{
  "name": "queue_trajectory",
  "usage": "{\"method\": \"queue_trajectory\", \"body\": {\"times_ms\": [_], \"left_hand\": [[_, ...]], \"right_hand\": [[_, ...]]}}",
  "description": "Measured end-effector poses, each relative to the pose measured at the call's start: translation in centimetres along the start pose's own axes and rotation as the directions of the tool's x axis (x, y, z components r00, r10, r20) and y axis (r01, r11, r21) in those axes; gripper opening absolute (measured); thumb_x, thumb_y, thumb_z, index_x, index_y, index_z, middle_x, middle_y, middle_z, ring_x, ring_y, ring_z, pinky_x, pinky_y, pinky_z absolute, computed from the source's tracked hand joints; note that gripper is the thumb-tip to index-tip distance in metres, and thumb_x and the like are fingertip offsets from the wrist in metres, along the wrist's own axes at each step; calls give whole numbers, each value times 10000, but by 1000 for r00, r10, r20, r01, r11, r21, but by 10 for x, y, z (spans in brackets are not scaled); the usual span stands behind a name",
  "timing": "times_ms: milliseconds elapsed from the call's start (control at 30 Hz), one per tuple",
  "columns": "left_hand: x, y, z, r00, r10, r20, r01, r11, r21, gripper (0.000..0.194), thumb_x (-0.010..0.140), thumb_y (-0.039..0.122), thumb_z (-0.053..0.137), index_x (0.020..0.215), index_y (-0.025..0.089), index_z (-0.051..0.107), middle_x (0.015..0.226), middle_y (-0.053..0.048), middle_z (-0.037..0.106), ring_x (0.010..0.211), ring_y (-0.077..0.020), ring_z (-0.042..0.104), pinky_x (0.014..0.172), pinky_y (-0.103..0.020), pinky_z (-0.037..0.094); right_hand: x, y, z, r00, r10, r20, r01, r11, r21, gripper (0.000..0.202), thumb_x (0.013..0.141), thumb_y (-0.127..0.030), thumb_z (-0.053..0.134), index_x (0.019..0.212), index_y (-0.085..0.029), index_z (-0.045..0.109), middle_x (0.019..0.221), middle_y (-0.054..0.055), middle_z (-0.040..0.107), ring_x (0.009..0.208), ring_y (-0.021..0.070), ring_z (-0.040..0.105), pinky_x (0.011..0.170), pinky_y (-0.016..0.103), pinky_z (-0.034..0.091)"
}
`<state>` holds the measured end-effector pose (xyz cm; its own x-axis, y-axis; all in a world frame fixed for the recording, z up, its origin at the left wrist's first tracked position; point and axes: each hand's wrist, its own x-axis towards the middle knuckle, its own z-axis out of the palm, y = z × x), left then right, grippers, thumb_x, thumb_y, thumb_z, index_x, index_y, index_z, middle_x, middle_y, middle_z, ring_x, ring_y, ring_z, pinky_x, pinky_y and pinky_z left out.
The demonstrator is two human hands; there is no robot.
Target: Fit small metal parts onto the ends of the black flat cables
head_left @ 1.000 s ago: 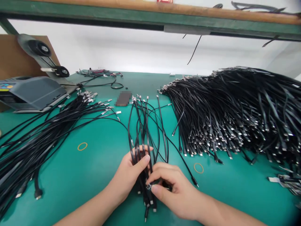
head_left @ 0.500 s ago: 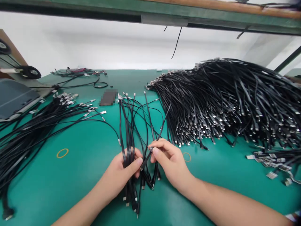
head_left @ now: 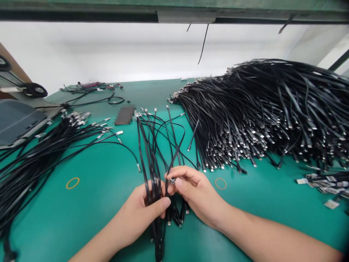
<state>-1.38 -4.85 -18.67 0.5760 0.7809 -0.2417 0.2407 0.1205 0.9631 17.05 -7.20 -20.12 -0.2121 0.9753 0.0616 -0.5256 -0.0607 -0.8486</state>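
My left hand (head_left: 149, 207) is closed around a bundle of black cables (head_left: 155, 174), thumb across the front. Their connector ends hang below the hand, towards the near edge. Close beside it, my right hand (head_left: 193, 194) pinches a small shiny metal piece (head_left: 173, 180) between thumb and forefinger; its kind is too small to tell. A single black cable (head_left: 176, 156) runs down past the right fingertips to the left thumb. More cable ends (head_left: 180, 218) lie below and between the two hands. The far ends of the bundle, with silver plugs, rest on the green mat (head_left: 100, 218).
A large heap of black cables (head_left: 245, 105) fills the right side. Another cable bunch (head_left: 40, 156) lies left. Rubber bands (head_left: 72, 183) lie on the mat either side. A blurred dark rectangle (head_left: 125, 115) sits behind the bundle. A green shelf (head_left: 109, 5) crosses overhead.
My right hand has brought the single cable leftward against the bundle, and my left thumb now lies over it. Both hands sit slightly lower in view; the camera view has shifted a little.
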Motion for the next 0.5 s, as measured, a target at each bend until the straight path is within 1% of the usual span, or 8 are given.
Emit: {"method": "queue_trajectory", "body": {"times_ms": [67, 133, 200, 267, 333, 400, 500], "left_hand": [[0, 0, 1, 1000, 9, -24, -9, 1000, 6, 291, 907, 453, 626, 960, 173, 569, 644, 52, 548, 614, -107, 481, 602, -238, 386], [0, 0, 2, 999, 11, -52, -11, 1000, 5, 282, 919, 452, 608, 938, 175, 558, 640, 54, 548, 618, -107, 480, 611, -241, 382], [0, 0, 3, 997, 25, -67, -24, 1000, 6, 284, 920, 454, 606, 898, 178, 541, 642, 55, 548, 626, -109, 483, 621, -245, 386], [0, -1, 4, 997, 39, -70, -39, 999, -2, 296, 914, 461, 613, 865, 183, 525, 640, 57, 544, 626, -109, 479, 622, -246, 386], [0, -2, 3, 996, 41, -76, -44, 999, -33, 301, 904, 463, 625, 857, 187, 514, 627, 64, 535, 611, -106, 466, 608, -243, 376], [1, -2, 3, 996, 36, -87, -42, 996, -78, 297, 896, 455, 637, 860, 190, 509, 613, 70, 530, 597, -103, 458, 595, -239, 367], [3, -5, 3, 994, 38, -98, -51, 990, -135, 275, 891, 426, 649, 852, 191, 512, 612, 70, 533, 596, -101, 468, 596, -234, 372]], "right_hand": [[0, 1, -1, 1000, 11, -5, -11, 1000, 5, 171, 906, -325, 693, 1026, -204, 699, 915, 27, 672, 860, 124, 638, 819, 255, 503], [-1, 1, -1, 999, -8, -35, 7, 999, -48, 165, 913, -335, 683, 1024, -214, 701, 928, 26, 677, 866, 128, 644, 828, 263, 506], [-3, 0, 0, 997, -38, -74, 27, 989, -145, 170, 909, -353, 682, 1018, -226, 710, 926, 20, 675, 846, 123, 634, 806, 256, 502], [-5, -1, 1, 992, -44, -118, 10, 963, -269, 197, 905, -384, 680, 1018, -227, 720, 856, 8, 657, 776, 110, 598, 736, 233, 482], [-6, -2, 1, 985, -14, -172, -49, 932, -358, 254, 914, -428, 653, 1043, -217, 713, 782, -4, 619, 682, 96, 541, 647, 220, 438], [-7, -1, 1, 979, 41, -198, -116, 917, -382, 308, 929, -468, 617, 1061, -201, 695, 748, -11, 584, 618, 88, 487, 579, 219, 386], [-7, 1, -1, 981, 102, -164, -153, 926, -344, 309, 947, -477, 589, 1014, -187, 668, 744, -20, 541, 597, 80, 430, 553, 221, 335]]}}
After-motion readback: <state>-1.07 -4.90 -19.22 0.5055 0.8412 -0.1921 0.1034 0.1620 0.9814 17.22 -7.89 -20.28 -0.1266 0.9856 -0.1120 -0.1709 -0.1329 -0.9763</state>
